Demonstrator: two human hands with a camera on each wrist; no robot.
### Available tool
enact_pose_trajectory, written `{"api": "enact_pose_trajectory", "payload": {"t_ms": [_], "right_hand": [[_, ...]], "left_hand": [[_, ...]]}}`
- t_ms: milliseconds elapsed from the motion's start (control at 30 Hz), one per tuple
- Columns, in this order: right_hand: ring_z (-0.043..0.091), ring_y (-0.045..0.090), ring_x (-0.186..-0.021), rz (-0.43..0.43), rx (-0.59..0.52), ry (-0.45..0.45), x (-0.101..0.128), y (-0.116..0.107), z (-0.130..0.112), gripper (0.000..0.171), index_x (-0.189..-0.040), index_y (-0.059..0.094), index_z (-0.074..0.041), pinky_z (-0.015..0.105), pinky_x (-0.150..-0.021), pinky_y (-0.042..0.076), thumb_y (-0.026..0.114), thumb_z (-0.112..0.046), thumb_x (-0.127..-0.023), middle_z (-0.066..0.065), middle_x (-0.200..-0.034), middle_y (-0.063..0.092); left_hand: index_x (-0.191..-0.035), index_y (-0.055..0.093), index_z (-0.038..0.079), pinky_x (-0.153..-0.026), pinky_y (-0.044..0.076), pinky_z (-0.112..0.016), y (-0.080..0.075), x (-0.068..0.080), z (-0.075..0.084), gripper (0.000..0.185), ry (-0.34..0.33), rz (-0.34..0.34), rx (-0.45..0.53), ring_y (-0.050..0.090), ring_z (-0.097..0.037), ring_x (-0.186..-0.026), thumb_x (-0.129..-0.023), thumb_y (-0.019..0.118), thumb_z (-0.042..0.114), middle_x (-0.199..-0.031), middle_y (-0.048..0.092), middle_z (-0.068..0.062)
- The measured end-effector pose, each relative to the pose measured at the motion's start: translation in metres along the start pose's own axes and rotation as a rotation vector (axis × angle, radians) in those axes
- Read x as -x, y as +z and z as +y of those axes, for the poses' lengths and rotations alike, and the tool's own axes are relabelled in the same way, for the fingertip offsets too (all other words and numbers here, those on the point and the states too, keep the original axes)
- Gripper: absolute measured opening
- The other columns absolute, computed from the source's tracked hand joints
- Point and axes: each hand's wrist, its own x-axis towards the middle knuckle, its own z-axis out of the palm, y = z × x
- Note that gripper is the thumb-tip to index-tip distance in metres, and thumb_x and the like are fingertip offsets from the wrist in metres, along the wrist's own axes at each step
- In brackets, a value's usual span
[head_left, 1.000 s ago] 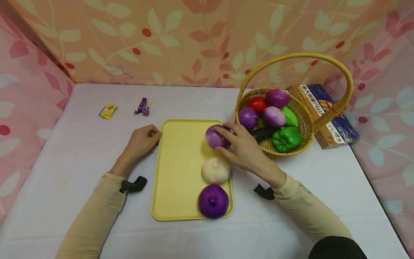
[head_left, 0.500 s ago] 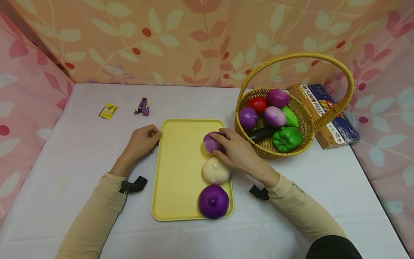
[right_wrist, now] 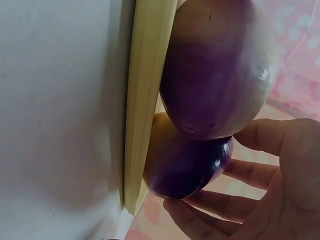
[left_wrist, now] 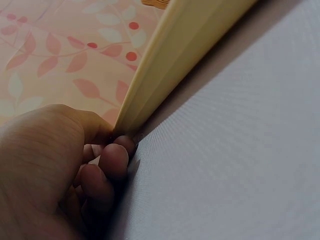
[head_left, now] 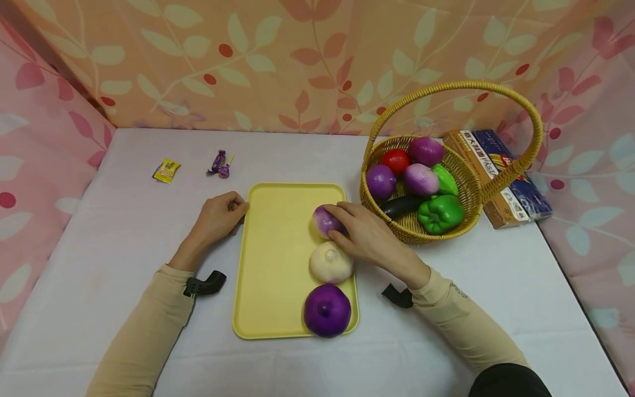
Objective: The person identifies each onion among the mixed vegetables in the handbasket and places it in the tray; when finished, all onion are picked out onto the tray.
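Onion (head_left: 324, 220), lowered onto tray (head_left: 278, 264) behind white bulb (head_left: 331, 262); right hand (head_left: 364, 231) still cupping it, left hand (head_left: 215, 218) pinching tray edge.

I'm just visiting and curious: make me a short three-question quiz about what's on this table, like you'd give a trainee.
1. True or false: the right hand holds a green pepper.
2. How many round vegetables lie on the yellow tray? A) two B) three C) five
3. Fill in: the left hand grips the tray's ____ edge.

Key:
1. False; it holds a purple-and-white onion on the tray. The green pepper sits in the basket.
2. B; that onion, a white onion and a purple onion.
3. Left.
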Motion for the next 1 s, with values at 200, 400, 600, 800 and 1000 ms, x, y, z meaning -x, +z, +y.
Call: {"api": "enact_pose_trajectory", "payload": {"t_ms": [200,400,600,800,1000], "right_hand": [[0.029,0.061,-0.112,0.001,-0.007,0.008,-0.0003,0.0010,0.0003,0.049,-0.139,0.052,-0.012,0.043,-0.094,0.052,0.062,-0.029,-0.094,0.015,-0.126,0.059],[0.029,0.058,-0.122,-0.001,-0.004,0.000,-0.0012,0.0023,0.0012,0.049,-0.140,0.051,-0.011,0.045,-0.103,0.047,0.060,-0.027,-0.095,0.014,-0.131,0.059],[0.027,0.062,-0.112,0.014,0.012,-0.007,-0.0011,0.0022,0.0000,0.047,-0.140,0.052,-0.011,0.043,-0.093,0.052,0.060,-0.026,-0.095,0.013,-0.126,0.059],[0.029,0.060,-0.119,0.030,0.010,-0.026,-0.0017,0.0027,-0.0008,0.048,-0.140,0.052,-0.011,0.044,-0.097,0.050,0.062,-0.024,-0.094,0.013,-0.130,0.059],[0.029,0.060,-0.118,0.023,0.021,-0.014,0.0001,0.0002,-0.0004,0.048,-0.139,0.052,-0.012,0.044,-0.099,0.049,0.062,-0.025,-0.094,0.013,-0.130,0.059]], "left_hand": [[-0.092,0.062,0.008,-0.048,0.043,-0.028,0.0007,-0.0003,-0.0001,0.028,-0.003,0.005,0.001,0.055,-0.015,-0.044,-0.100,0.052,0.033,-0.060,0.061,-0.005],[-0.092,0.063,0.008,-0.048,0.043,-0.028,0.0008,-0.0004,0.0005,0.028,-0.002,0.006,-0.002,0.055,-0.015,-0.044,-0.100,0.052,0.033,-0.061,0.062,-0.006],[-0.092,0.063,0.009,-0.049,0.042,-0.028,0.0003,0.0002,0.0012,0.028,0.001,0.010,-0.009,0.055,-0.015,-0.043,-0.100,0.052,0.033,-0.060,0.061,-0.005],[-0.091,0.062,0.009,-0.049,0.042,-0.028,-0.0001,0.0004,0.0012,0.028,0.000,0.011,-0.016,0.054,-0.015,-0.043,-0.099,0.052,0.033,-0.057,0.060,-0.004],[-0.091,0.062,0.009,-0.049,0.042,-0.028,0.0006,-0.0002,0.0017,0.027,0.003,0.008,-0.015,0.054,-0.015,-0.043,-0.099,0.052,0.032,-0.057,0.059,-0.004]]}}
